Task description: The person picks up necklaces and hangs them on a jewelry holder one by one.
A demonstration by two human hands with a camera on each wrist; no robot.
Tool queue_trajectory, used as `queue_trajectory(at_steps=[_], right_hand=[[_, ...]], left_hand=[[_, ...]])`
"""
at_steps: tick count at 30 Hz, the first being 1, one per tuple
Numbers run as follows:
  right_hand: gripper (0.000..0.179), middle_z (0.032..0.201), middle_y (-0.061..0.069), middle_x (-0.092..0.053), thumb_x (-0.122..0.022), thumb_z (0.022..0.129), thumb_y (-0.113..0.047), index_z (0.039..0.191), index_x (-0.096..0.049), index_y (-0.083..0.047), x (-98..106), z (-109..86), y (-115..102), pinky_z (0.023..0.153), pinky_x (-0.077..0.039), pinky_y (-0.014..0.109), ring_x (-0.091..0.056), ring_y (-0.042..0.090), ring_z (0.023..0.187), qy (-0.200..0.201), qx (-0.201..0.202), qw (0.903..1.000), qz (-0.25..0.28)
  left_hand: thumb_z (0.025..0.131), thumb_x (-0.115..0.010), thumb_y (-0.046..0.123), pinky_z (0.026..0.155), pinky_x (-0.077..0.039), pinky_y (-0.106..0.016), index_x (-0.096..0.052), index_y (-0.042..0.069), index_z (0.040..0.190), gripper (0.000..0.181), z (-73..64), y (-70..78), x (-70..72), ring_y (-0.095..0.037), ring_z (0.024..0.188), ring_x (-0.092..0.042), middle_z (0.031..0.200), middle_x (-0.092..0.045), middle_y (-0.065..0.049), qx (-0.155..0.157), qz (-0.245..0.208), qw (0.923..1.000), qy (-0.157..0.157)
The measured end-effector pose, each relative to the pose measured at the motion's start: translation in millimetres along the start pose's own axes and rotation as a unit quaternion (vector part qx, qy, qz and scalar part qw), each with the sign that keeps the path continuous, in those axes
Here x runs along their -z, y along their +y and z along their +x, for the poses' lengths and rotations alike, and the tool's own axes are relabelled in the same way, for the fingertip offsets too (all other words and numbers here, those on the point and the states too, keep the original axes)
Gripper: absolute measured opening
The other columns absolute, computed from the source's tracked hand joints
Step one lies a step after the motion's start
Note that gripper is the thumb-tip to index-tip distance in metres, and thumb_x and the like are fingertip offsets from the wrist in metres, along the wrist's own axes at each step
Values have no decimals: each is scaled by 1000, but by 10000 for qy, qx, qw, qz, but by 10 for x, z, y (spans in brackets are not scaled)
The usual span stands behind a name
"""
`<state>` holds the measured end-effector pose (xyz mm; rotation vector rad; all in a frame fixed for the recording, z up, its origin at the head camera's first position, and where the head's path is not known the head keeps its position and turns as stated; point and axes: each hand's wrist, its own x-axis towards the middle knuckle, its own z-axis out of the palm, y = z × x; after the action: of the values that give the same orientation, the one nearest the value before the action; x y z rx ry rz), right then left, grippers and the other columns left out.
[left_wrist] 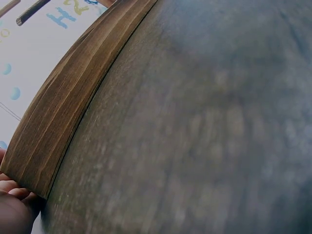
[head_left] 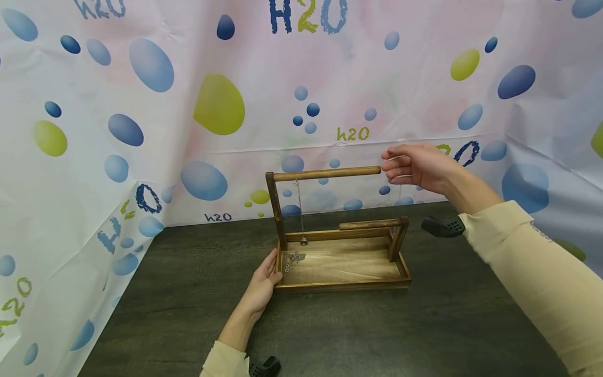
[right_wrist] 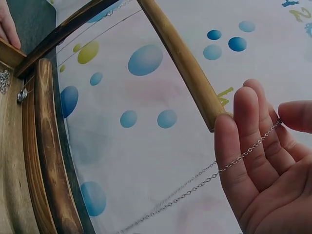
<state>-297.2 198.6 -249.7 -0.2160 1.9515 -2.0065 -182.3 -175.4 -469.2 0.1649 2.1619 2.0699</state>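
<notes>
A wooden jewelry stand (head_left: 341, 287) sits on the dark table, its shallow tray carrying two posts with one bar each. My left hand (head_left: 259, 285) grips the tray's left end, fingers along the side and thumb at the front corner. Beside the free tip of the upper bar (head_left: 327, 174) is my right hand (head_left: 419, 167), holding a thin silver chain necklace (right_wrist: 195, 188). The chain runs across the fingers to the thumb tip and hangs below in a loop. From the upper bar's left part hangs another necklace (head_left: 300, 207) with a small pendant.
A small heap of silver chain (head_left: 296, 257) lies in the tray's left part. The lower bar (head_left: 369, 225) reaches left from the short right post (head_left: 398, 241). Behind the table (head_left: 188, 293) hangs a white backdrop (head_left: 264, 68) with blue and green drops.
</notes>
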Motion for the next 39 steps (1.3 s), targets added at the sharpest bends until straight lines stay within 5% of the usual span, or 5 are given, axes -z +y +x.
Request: queue_trajectory(at_steps=[9,25,39], right_hand=[[26,85,5,-74,-53,106,-28,114,-64,-5,-138,61,-18,76,-60,32,-71,17,73,95,-42,9999,-137],[39,102,11,-75,-49,107,-22,134,-52,7,-751,284,100,89,-57,38,-73,23,96,-613,99,9980,-111],[40,115,12,-73,-44,109,-18,135,-51,12,-986,310,286,105,-46,43,-69,23,109,-1156,196,9931,-81]], left_hand=[[102,-36,-7,120,-10,-53,-8,-3,160,64,-11,-8,20,-40,151,-4,165,-5,-25,-48,-7,10000,-52],[102,-37,-7,120,-8,-53,-9,-3,160,65,9,-28,6,-40,151,-2,165,-4,-25,9,-3,10000,6],[102,-37,-8,120,-9,-52,-10,-2,160,65,30,-25,18,-38,151,-5,165,-6,-24,5,-34,10000,76]])
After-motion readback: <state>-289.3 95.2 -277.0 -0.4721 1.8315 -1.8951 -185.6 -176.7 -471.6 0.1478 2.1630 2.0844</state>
